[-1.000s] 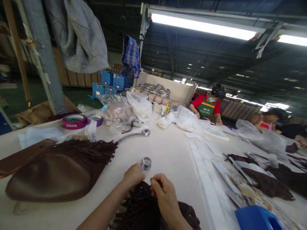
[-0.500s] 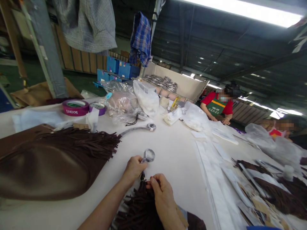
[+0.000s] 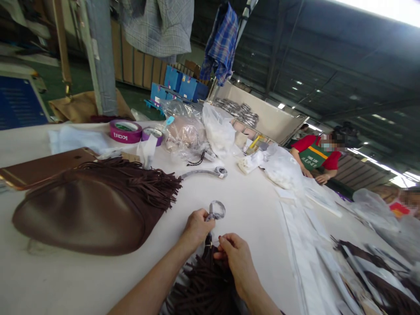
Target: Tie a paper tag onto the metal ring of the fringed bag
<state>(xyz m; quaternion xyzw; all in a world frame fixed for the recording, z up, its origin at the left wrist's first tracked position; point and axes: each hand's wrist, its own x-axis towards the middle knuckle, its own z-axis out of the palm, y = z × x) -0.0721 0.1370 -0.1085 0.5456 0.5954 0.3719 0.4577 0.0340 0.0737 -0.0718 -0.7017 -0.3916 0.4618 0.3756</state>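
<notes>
Close to the lower edge of the view, just over the white table point(image 3: 256, 192), the left hand point(image 3: 197, 227) keeps its fingers curled around the stem of a plastic-wrapped ring point(image 3: 217, 211), whose round end juts out past the knuckles. Just beside it the right hand point(image 3: 234, 249) has thumb and forefinger drawn narrowly together at a metal fitting point(image 3: 209, 245); what lies between those tips is too small to tell. Beneath both hands is a dark brown fringed piece point(image 3: 210, 284), its lower part cut off by the frame and partly covered by the right wrist.

To the left, a dark brown leather bag point(image 3: 78, 214) lies on its side, fringe pointing toward the middle, with bare tabletop between its rounded edge and the left forearm. Beyond the fringe tip, well apart from the hands, rests a wrapped curved handle point(image 3: 203, 173); open surface separates it from the ring. On the right, more bare table runs from the right hand to the long white strips point(image 3: 293, 236). Along the far side, purple tape rolls point(image 3: 125, 132), a clear plastic bag point(image 3: 185, 133) and a stuffed white bag point(image 3: 219, 131) crowd the edge.
</notes>
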